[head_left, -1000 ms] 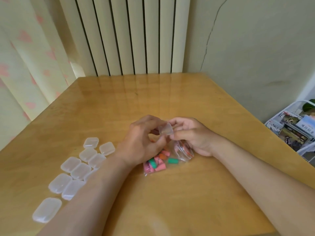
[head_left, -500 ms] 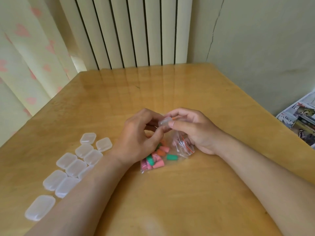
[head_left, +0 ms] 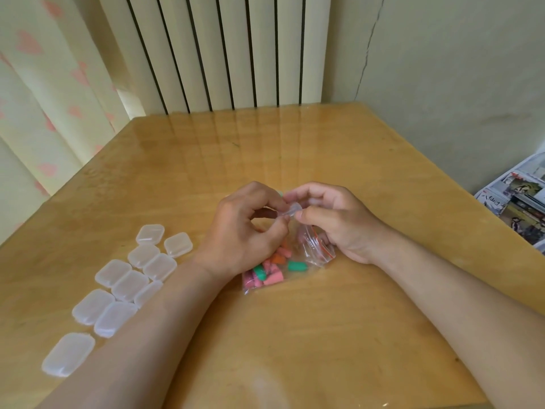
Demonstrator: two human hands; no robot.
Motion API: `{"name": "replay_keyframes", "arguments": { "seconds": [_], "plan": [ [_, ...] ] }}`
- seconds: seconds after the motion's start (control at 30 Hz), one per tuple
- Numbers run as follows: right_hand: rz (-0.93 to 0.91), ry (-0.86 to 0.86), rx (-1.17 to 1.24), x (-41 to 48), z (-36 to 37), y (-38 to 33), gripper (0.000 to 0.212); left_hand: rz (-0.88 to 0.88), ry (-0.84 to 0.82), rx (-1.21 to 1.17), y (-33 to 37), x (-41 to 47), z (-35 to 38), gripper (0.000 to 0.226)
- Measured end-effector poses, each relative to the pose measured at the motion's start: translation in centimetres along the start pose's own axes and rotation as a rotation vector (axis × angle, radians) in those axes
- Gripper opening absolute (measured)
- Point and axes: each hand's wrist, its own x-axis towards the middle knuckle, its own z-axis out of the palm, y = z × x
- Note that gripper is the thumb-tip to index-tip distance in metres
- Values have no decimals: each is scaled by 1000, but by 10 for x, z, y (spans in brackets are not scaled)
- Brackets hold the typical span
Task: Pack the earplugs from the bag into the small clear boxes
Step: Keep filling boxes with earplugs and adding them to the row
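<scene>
A small clear box point(head_left: 290, 208) is pinched between the fingertips of my left hand point(head_left: 244, 231) and my right hand point(head_left: 330, 219), held above the table's middle. Under my hands lies a clear zip bag point(head_left: 312, 249) with a red seal strip. It holds several pink, orange and green earplugs point(head_left: 269, 268). I cannot tell whether the held box is open or has anything inside. Several more small clear boxes point(head_left: 124, 278) lie closed in a loose group on the table at the left, partly hidden by my left forearm.
The wooden table point(head_left: 295, 149) stands against a radiator at the back and a wall on the right. A curtain hangs at the left. Printed papers point(head_left: 519, 202) lie beyond the table's right edge.
Both hands have stayed together on the small box, turning it a little between the fingertips. My head has moved, so the whole scene sits lower and nearer. The bag has not moved.
</scene>
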Motion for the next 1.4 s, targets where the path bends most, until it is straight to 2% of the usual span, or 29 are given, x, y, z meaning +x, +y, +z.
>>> {"name": "replay_keyframes", "arguments": {
  "seconds": [0.43, 0.6, 0.7, 0.8, 0.9, 1.03, 1.13, 1.2, 1.3, 1.4],
  "plan": [
    [-67, 10, -46, 0, 3, 2, 31, -20, 6, 58, 7, -1, 1, 13],
    [-72, -37, -108, -6, 3, 1, 58, -168, 162, 24, 11, 5, -2, 9],
    [-94, -68, -114, -6, 2, 0, 66, -283, 199, -90, 15, 7, -4, 10],
    [-113, -64, -112, -7, 3, -1, 65, -377, 176, -133, 19, 6, -3, 16],
    [-112, -70, -86, -8, 1, -5, 62, -389, 83, -141, 22, 5, -2, 24],
    [-37, -19, 38, -11, -4, -18, 39, -456, 207, -158, 24, 7, -9, 28],
    [-104, 94, -206, -11, -8, -17, 36, -566, 249, -216, 25, 6, -12, 28],
    [-100, 90, -330, -11, -9, -12, 37, -598, 232, -227, 25, 3, -10, 30],
    [-37, 29, -354, -13, -8, -9, 37, -622, 207, -208, 25, 1, -7, 30],
    [-12, -4, -262, -14, -6, -17, 33, -631, 197, -193, 23, 0, -7, 30]
  ]
}}
